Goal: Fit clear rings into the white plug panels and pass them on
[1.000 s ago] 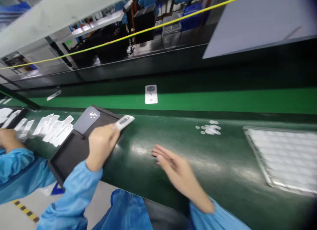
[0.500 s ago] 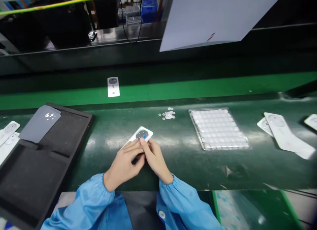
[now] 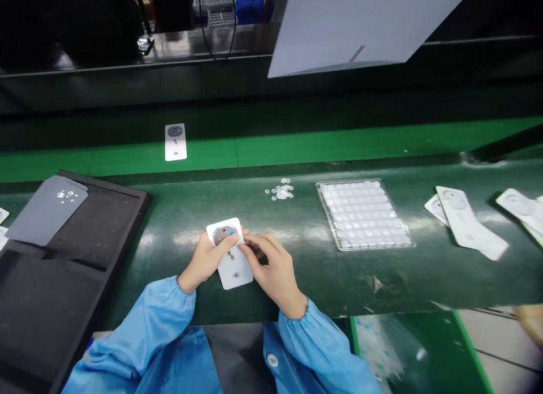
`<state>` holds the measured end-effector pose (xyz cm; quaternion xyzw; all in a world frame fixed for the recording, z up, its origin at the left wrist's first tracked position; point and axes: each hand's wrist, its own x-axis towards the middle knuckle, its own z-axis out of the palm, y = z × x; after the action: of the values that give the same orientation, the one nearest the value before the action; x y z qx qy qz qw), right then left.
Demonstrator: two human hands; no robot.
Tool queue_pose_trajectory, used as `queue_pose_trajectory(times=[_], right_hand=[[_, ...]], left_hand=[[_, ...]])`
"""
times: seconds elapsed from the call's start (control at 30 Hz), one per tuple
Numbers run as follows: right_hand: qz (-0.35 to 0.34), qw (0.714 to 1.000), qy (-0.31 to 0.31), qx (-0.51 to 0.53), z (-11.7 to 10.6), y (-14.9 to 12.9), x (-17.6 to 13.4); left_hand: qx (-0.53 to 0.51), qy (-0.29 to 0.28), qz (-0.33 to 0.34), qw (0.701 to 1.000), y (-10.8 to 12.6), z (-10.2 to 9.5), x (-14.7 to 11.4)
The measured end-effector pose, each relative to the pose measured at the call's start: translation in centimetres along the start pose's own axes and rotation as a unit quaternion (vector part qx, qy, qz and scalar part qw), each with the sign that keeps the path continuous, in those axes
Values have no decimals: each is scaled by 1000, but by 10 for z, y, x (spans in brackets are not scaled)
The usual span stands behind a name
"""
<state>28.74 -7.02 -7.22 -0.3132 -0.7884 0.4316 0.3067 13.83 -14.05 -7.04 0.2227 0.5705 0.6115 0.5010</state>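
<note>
Your left hand (image 3: 206, 262) grasps a white panel (image 3: 235, 274), its thumb lying across the face beside a blue spot and its other fingers mostly hidden behind. Your right hand (image 3: 274, 270) bends its fingers close to the thumb at the panel's three o'clock edge; you touch there, but whether they pinch it cannot be told. The panel sits at seven o'clock from the middle of your view, flat, smooth and round-cornered, with a dark rounded patch towards its far end.

Taking the panel as your clock's centre, small translucent discs (image 3: 283, 191) lie loosely heaped at one, on the glossy green counter (image 3: 322, 286). Between two and three is a clear plastic tray (image 3: 334, 235) filled with rows of white pieces. Overlapping pale cards (image 3: 460, 218) lie at three. A matte black tray (image 3: 76, 300) stands at nine, bearing smooth grey sheets (image 3: 44, 213). Another white panel (image 3: 175, 149) lies at eleven.
</note>
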Motion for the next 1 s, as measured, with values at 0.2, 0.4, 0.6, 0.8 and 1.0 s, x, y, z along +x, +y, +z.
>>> queue_pose_trajectory(times=[0.2,0.4,0.6,0.8,1.0], right_hand=[[-123,988,28,-93,-1,5,1],[-192,961,-21,-197,-2,14,3],[-214,949,-31,-230,-7,9,0],[-203,964,-19,-173,-10,9,4],[-195,973,15,-121,-3,8,1]], left_hand=[[59,27,21,998,-5,-1,-2],[90,-19,20,996,-5,1,-5],[93,-44,7,995,-7,-1,-5],[137,-87,8,987,-5,-5,-8],[62,21,-50,997,-16,-8,-7]])
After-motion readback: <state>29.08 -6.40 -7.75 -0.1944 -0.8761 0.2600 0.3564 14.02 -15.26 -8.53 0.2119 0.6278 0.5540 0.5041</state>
